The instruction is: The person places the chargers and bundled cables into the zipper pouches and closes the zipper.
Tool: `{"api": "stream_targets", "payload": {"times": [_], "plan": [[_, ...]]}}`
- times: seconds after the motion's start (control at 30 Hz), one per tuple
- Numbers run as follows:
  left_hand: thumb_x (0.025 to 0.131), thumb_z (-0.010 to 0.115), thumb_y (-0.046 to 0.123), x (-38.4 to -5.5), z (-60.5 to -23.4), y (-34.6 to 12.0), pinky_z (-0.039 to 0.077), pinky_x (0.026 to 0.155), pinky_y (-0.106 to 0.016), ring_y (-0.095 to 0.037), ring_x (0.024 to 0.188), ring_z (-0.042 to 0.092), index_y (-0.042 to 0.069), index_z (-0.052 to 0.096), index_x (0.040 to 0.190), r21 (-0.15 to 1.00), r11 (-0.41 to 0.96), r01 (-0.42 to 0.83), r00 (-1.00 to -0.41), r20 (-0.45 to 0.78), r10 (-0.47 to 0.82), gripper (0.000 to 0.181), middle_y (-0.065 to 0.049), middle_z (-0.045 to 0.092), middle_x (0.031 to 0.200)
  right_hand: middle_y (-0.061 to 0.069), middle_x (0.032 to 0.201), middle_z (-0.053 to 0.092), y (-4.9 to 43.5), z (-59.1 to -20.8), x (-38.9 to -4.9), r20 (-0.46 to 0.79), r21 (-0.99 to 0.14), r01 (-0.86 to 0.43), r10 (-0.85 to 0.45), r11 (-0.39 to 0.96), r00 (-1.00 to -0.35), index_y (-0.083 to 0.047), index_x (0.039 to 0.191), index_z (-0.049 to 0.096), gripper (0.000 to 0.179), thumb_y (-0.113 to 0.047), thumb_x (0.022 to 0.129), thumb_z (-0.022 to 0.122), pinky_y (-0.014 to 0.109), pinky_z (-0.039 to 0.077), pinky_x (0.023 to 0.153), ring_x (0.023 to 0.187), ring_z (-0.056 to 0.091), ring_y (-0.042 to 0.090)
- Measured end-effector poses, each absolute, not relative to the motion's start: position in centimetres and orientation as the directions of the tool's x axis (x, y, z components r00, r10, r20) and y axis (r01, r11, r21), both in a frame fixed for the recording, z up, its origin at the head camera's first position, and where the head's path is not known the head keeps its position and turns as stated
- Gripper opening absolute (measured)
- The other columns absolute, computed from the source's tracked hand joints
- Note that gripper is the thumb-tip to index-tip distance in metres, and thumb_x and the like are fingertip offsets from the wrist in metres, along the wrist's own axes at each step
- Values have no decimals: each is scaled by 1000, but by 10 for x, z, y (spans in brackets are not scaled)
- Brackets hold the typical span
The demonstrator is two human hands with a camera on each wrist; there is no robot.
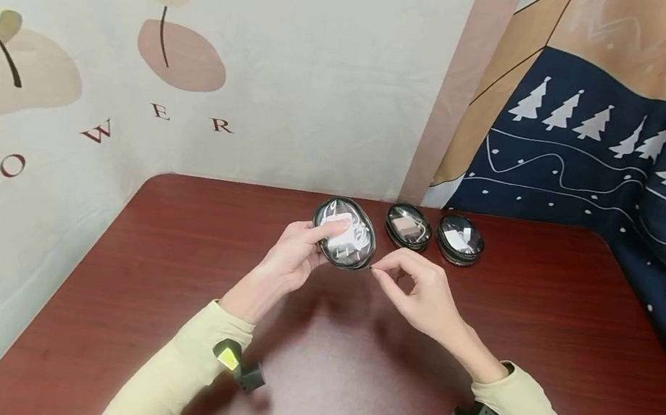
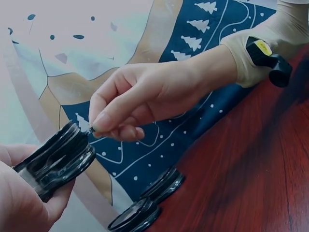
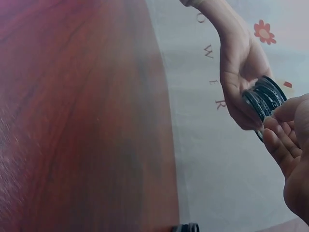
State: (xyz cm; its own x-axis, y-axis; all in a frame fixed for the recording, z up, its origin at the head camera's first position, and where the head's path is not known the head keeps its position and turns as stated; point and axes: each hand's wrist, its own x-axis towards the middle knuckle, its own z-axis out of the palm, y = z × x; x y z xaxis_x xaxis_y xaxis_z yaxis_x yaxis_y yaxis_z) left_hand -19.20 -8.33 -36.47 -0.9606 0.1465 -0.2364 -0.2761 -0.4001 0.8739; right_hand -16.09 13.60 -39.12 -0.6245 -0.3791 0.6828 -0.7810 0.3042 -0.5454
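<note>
A clear oval zip pouch with black edging (image 1: 355, 244) is raised above the table, and white items show through its top. My left hand (image 1: 294, 252) grips it by its left side, thumb laid across the clear face. At the pouch's lower right edge my right hand (image 1: 418, 291) pinches a small dark zipper pull (image 2: 90, 131) between thumb and forefinger. In the left wrist view the pouch's black side (image 2: 60, 159) faces the right hand. From the right wrist view, the zipper band (image 3: 264, 99) runs round the side; whether it is closed cannot be told.
Two similar oval pouches stand on the table's far side, one (image 1: 408, 226) nearer the held pouch and one (image 1: 460, 240) to its right. The dark red wooden table (image 1: 330, 383) ends at a printed cloth backdrop (image 1: 329, 75). A small camera is strapped to each sleeve.
</note>
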Motion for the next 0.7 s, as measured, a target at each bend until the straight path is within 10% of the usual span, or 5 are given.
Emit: {"api": "stream_targets", "payload": {"times": [0.7], "plan": [[87, 71, 5, -181, -371, -104, 58, 73, -27, -14, 77, 69, -6, 67, 111, 947, -97, -306, -867, -235, 440, 27, -6, 72, 86, -1, 90, 71, 152, -380, -180, 703, -526, -755, -301, 390, -645, -12, 95, 74, 18, 3, 85, 77, 23, 48, 65, 77, 58, 9]]}}
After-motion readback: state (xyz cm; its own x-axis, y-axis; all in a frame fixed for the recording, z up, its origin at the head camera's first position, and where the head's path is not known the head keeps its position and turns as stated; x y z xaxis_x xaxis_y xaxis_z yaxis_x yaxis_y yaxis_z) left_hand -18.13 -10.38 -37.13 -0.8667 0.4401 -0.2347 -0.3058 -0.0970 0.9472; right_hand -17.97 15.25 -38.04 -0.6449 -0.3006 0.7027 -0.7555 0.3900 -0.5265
